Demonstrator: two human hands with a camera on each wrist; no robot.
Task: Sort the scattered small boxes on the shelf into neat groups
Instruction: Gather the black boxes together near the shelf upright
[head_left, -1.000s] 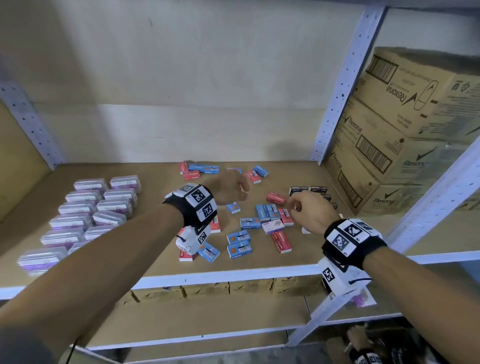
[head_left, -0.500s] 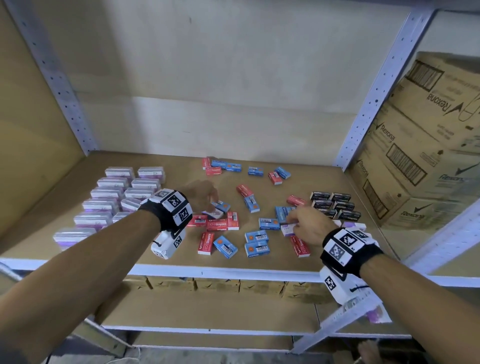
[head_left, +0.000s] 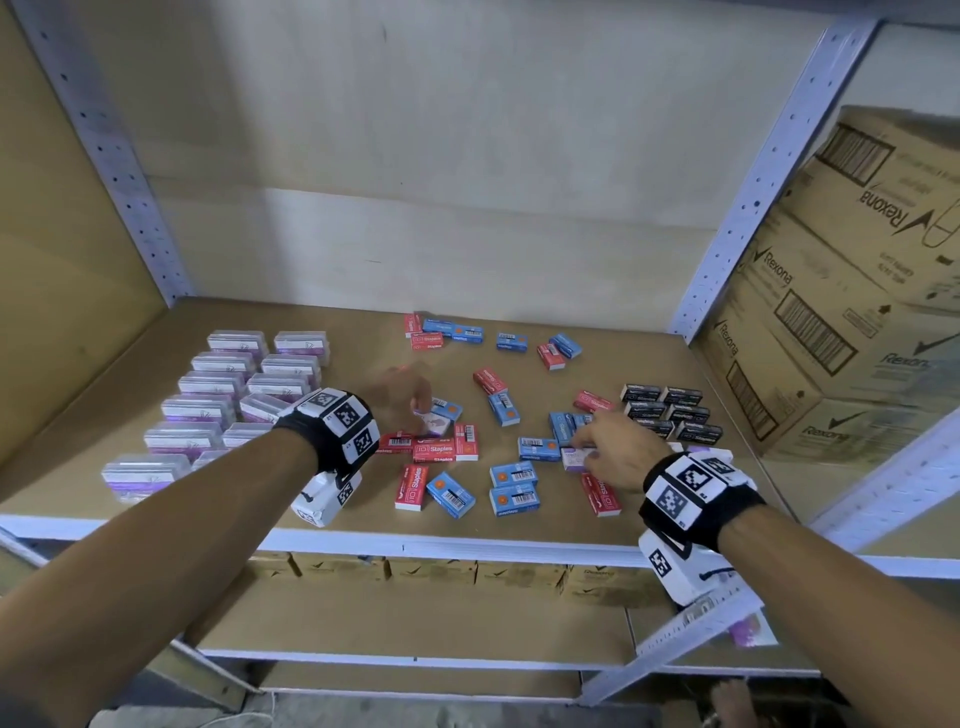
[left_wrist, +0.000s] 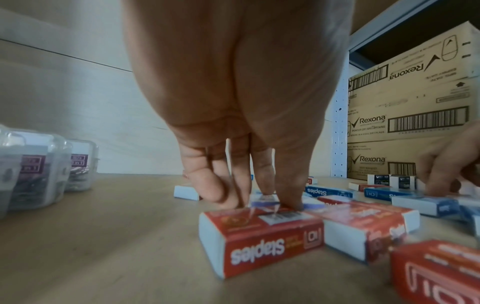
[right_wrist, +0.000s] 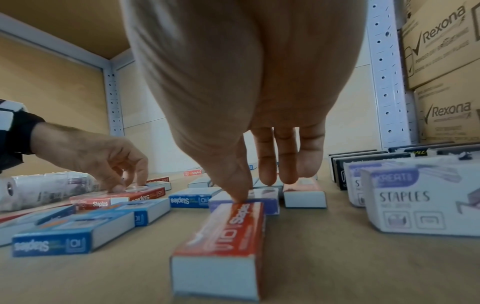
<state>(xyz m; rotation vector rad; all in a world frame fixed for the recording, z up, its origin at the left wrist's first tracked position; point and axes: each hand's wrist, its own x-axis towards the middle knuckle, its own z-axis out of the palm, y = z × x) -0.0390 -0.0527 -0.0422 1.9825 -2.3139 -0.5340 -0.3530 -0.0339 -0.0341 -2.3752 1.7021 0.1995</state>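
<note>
Reaching onto the shelf, the left hand is pinching one white box; the right hand is pinching another white box

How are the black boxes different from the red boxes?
The black boxes sit together in tidy rows near the right post; the red boxes lie scattered, pointing different ways, mixed among blue boxes. No hand is on the black boxes; the left hand reaches among red ones. Both kinds are small and lie flat.
</note>
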